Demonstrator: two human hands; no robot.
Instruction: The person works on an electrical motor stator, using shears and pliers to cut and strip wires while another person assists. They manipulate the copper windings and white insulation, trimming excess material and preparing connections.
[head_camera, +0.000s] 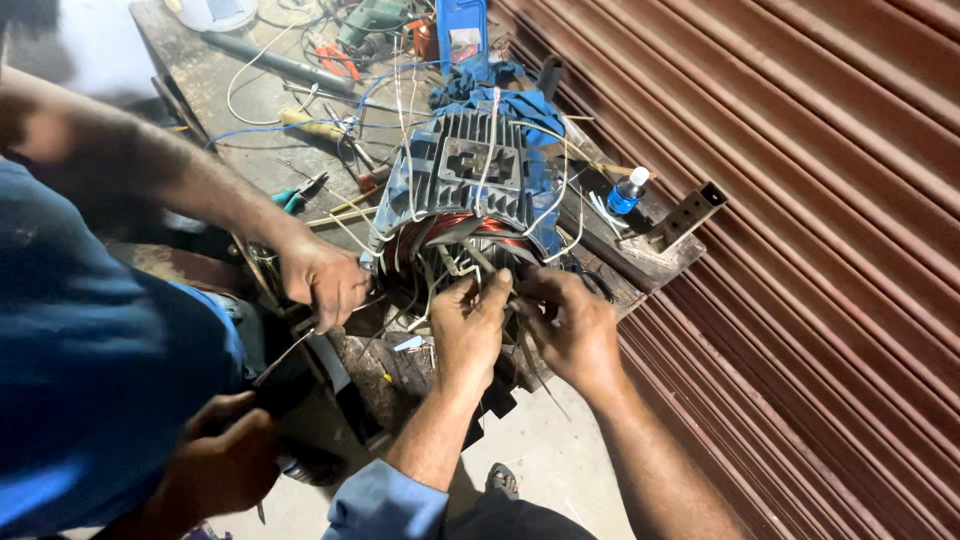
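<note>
A grey finned electric motor stator (465, 180) lies on the workbench (215, 90), copper windings (440, 228) showing at its open end toward me. My left hand (468, 330) pinches wires and thin insulation strips (470, 262) at the winding's lower edge. My right hand (570, 325) grips the same bundle just beside it, fingers closed. White cords (490, 150) run over the housing.
A co-worker in a blue shirt stands at left; one hand (322, 280) holds wire at the stator's left side, the other (225, 455) is low. Pliers (298, 192), a screwdriver (312, 124), a small blue bottle (627, 192), blue cloth (520, 102). A brown roller shutter (800, 250) closes the right.
</note>
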